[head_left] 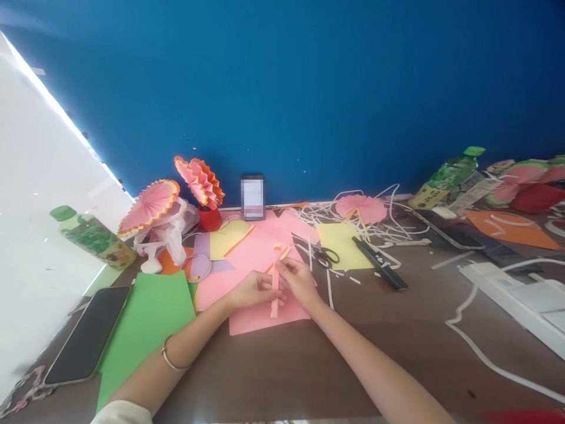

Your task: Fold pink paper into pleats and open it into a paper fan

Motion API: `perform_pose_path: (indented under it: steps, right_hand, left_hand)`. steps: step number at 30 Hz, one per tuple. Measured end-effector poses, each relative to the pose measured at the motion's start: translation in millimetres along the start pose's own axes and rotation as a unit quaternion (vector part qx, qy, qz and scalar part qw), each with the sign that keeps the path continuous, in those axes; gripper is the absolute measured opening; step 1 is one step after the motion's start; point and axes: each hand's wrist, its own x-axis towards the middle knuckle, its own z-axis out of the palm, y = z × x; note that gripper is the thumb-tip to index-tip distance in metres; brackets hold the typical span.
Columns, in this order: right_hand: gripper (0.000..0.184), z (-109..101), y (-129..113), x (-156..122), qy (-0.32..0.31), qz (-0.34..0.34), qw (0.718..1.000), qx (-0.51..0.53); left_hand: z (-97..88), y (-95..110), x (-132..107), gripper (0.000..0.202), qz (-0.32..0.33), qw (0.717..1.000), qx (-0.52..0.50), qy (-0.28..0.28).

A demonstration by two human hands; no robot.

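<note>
Left hand [255, 288] and right hand [301, 284] pinch a narrow pink strip [275, 288] over pink sheets [253, 323] on the tabletop [397, 335]; uneven finger pressure could bend it crookedly, a loosened grip drop it.

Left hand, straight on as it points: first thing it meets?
Past the pink paper strip at its fingers, the left hand would likely meet the right hand first, though depth is unclear.

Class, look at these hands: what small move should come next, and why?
Perhaps the right hand should pinch along the narrow pink paper strip to firm its edges, while the left hand steadies it lower down: both hands hold the strip, which looks folded, and a pleated paper fan is nearby.
</note>
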Motion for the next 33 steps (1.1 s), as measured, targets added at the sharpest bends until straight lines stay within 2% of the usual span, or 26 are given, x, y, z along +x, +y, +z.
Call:
perform_pose_path:
  steps: [3,9,12,15,21,27,33]
  right_hand:
    - [0.031,0,0,-1,0.032,-0.012,0.999,-0.003]
    - [0.031,-3,1,4,0.007,0.03,0.998,0.05]
    - [0.038,-7,4,6,0.019,0.028,0.998,0.046]
    - [0.043,-9,7,7,0.034,0.021,0.998,0.052]
    - [0.034,-10,7,9,0.056,0.016,0.996,0.062]
    - [0.04,-11,4,9,0.088,0.019,0.991,0.099]
    - [0.038,-15,8,14,0.111,0.015,0.982,0.151]
  left_hand:
    - [1.4,0,1,0.028,-0.002,1.0,0.013,-0.005]
    - [2.2,-1,-3,0.026,-0.027,0.998,0.027,-0.047]
    - [3.2,1,-4,0.027,-0.046,0.997,0.011,-0.063]
    - [4.3,4,-4,0.027,-0.053,0.997,-0.009,-0.054]
    - [3.7,4,-4,0.029,-0.081,0.994,-0.028,-0.068]
    - [1.6,3,-4,0.033,-0.071,0.993,-0.038,-0.09]
    - [2.4,8,-6,0.028,-0.053,0.995,-0.016,-0.085]
